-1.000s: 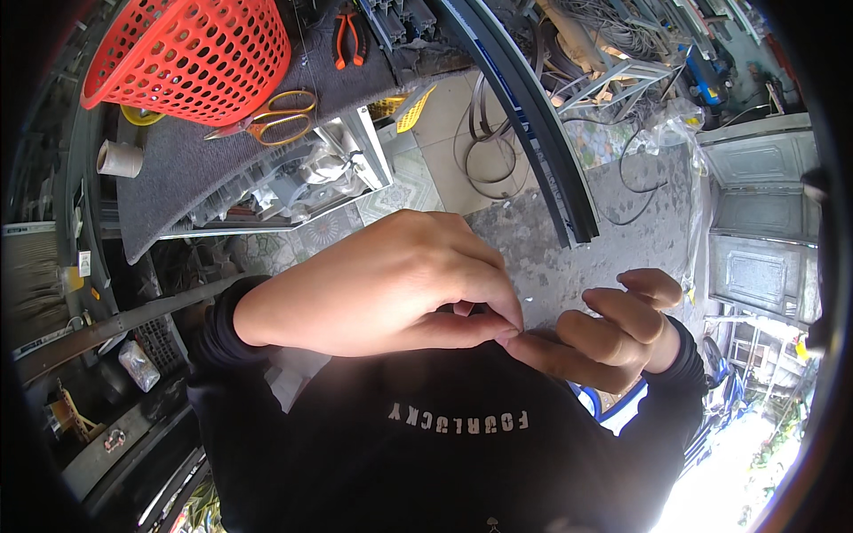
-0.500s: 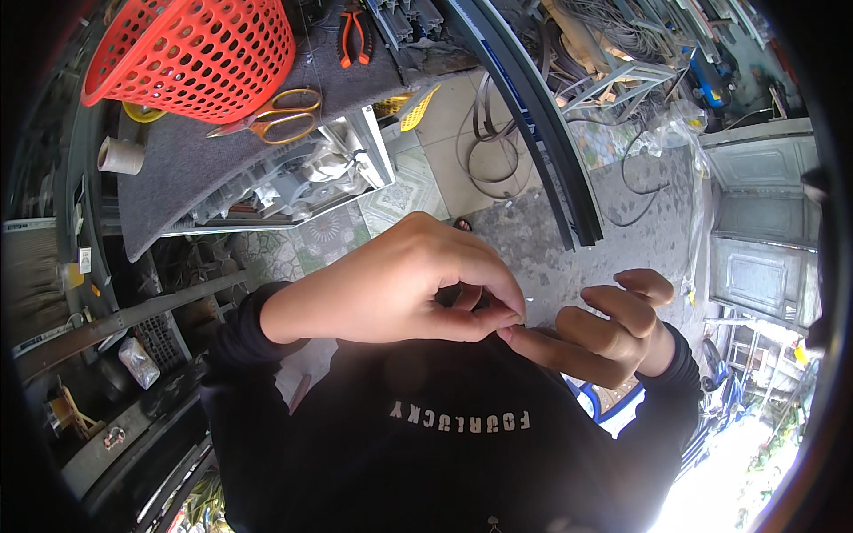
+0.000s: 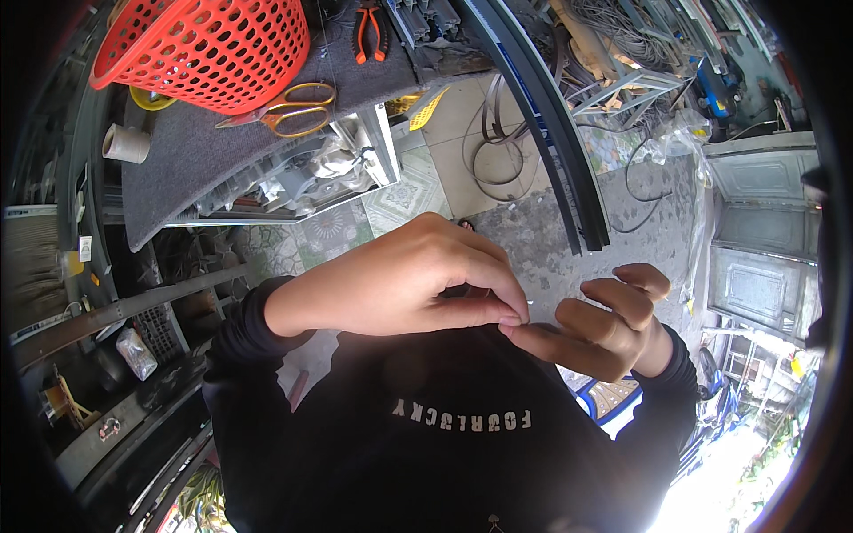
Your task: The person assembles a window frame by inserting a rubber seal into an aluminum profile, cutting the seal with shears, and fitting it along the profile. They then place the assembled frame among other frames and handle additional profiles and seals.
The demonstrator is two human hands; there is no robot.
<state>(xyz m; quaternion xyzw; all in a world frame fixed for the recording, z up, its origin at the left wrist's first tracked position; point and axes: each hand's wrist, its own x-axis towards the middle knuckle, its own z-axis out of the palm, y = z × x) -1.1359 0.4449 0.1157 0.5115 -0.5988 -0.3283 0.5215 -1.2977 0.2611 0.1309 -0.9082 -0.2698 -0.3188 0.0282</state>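
Observation:
In front of my chest, my left hand pinches thumb and forefinger together. Its fingertips meet those of my right hand, whose other fingers curl loosely, raised and apart from each other. Whatever lies between the touching fingertips is too small or too hidden to name. On the grey carpeted bench ahead to the left are gold-handled scissors, a red perforated basket and pliers with orange-and-black handles. Neither hand touches these.
Long black profiles jut out over the floor ahead. A roll of tape stands at the bench's left end. Coiled dark strips lie on the tiles. Metal bars run along the left side, and pale panelled doors stand at right.
The bench and its items sit slightly further right and higher in view. My hands stay fingertip to fingertip, with only a small shift of the fingers.

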